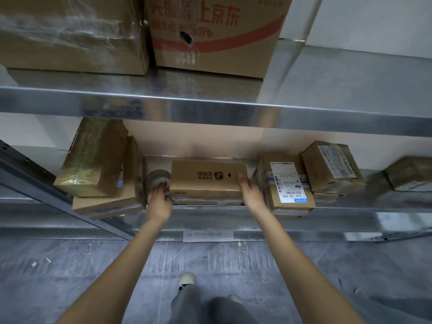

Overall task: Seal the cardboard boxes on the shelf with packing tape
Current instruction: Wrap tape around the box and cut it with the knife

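We see the left hand [161, 194] curled around a grey roll of clear packing tape [157, 181], held just beside the left end of a flat brown cardboard box with black printing on its top [205, 177]. The right hand [248, 191] rests on the right end of that same box, its fingers laid straight along the top and side; it grips nothing. The box lies on the lower shiny metal shelf [233, 220], near its front edge.

To its left we find a tilted brown box wrapped in clear tape [93, 160] leaning on a flatter carton [107, 203]. To its right stands a stack of small brown parcels with white shipping labels [288, 183], and beside that another labelled parcel [332, 166].

On the upper metal shelf [210, 106] sit a large plain brown box [70, 31] and a brown carton with red lettering [217, 33].

Below, one pale shoe [186, 280] stands on the grey floor [70, 265].
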A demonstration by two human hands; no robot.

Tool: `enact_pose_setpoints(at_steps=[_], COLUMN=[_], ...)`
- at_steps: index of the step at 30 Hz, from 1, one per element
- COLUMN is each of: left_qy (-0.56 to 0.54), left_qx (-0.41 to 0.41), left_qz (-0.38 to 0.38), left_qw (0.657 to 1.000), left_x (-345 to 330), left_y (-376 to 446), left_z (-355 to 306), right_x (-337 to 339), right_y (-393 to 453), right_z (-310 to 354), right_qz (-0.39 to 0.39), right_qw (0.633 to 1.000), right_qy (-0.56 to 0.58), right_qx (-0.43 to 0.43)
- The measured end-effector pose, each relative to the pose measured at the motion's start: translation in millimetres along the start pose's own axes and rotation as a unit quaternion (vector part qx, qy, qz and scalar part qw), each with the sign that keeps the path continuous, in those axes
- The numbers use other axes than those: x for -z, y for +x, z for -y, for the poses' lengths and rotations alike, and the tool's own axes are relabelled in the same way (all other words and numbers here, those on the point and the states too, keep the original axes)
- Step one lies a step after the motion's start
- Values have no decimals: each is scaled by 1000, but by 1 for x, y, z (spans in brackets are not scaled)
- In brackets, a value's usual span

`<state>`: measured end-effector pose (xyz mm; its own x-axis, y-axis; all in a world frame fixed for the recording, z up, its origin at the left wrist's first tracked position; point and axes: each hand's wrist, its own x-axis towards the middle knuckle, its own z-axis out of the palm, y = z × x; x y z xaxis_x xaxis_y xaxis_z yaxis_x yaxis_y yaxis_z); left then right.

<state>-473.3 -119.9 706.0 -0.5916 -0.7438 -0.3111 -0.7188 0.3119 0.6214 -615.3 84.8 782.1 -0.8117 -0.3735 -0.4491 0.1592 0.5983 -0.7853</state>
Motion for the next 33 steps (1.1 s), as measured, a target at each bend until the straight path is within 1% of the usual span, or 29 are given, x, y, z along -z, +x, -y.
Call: enact_pose_setpoints(at_steps=[2,4,5,8,10,13,14,15,16,17,19,20,21,22,24,25,29,33], left_qy=[163,240,252,248,235,141,98,36,-37,-108,-212,-240,-260,-274,-280,-276,-271,-255], left_qx=[-55,-84,-85,-42,-54,-116,-139,-156,-162,-159,-164,-168,-172,-177,-184,-188,-194,-202], left_qz=[5,-10,-23,-57,-86,-139,-137,-117,-82,-42,15,32,46,60,89,101,113,120], left_qw=[985,967,964,966,967,973,976,980,983,980,963,955,949,943,938,937,936,938], left_x=[-2,-4,-5,-5,-7,-11,-13,-14,-15,-15,-19,-21,-23,-24,-27,-27,-29,-25], left_y=[-11,-26,-33,-57,-76,-107,-118,-128,-138,-145,-153,-156,-158,-159,-160,-161,-161,-161], left_z=[8,10,11,17,19,13,8,1,-8,-17,-35,-43,-50,-55,-61,-63,-65,-70], right_x=[0,0,-1,-3,-4,-4,-5,-5,-5,-3,2,5,6,6,3,1,-2,4], right_y=[1,1,2,2,2,4,4,3,2,-3,-18,-24,-30,-35,-45,-48,-51,-48], right_z=[-3,-3,-3,-3,-3,-4,-4,-3,-2,0,8,13,15,15,11,7,0,8], right_qz=[-7,-15,-16,-18,-19,-17,-15,-19,-42,-85,-182,-194,-173,-122,-10,21,55,119], right_qw=[1000,1000,1000,1000,1000,1000,1000,999,997,991,962,953,953,960,973,976,988,986], right_qy=[5,9,7,-7,-16,-24,-23,-31,-62,-107,-173,-170,-157,-142,-119,-102,-21,-17], right_qx=[6,11,11,3,4,0,-5,-8,-2,19,112,160,192,206,199,192,146,114])
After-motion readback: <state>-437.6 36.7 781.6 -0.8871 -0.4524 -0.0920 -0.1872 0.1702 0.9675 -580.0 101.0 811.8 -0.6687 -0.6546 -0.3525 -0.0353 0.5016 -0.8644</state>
